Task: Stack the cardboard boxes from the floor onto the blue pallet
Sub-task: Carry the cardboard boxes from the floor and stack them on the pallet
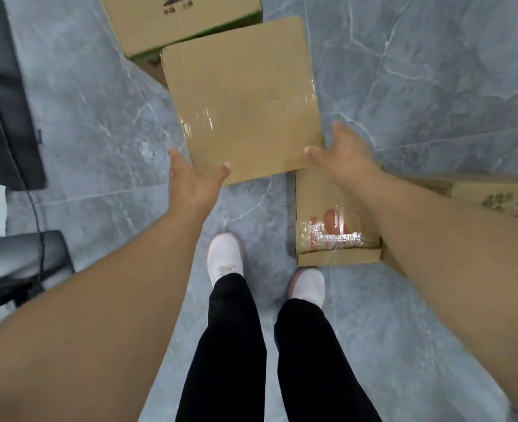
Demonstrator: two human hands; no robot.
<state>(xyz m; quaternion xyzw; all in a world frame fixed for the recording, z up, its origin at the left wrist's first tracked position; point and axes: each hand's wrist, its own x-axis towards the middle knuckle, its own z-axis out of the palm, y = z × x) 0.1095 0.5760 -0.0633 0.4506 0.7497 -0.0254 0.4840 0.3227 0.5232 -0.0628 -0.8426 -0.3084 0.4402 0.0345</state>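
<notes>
Cardboard box (pixel 242 99) between my open fingers (pixel 225 169), both thumbs on top: stiff, tape-slick, probably light; grip opposite bottom edges.

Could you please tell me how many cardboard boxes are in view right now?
4: a plain box between both hands, a green-edged box beyond it, a red-printed box by the right foot, a partly hidden box far right.

Cardboard boxes: four in view — a plain taped one (pixel 242 99), one with green trim (pixel 172 22) at the top edge, one with red print (pixel 328 220) by the feet, one with dark print (pixel 495 196) at the right edge.
Hands: two, left hand (pixel 193 181) and right hand (pixel 343 159).
White shoes: two (pixel 225 257) (pixel 308 284).
Dark chairs: cannot be counted, blurred.
</notes>
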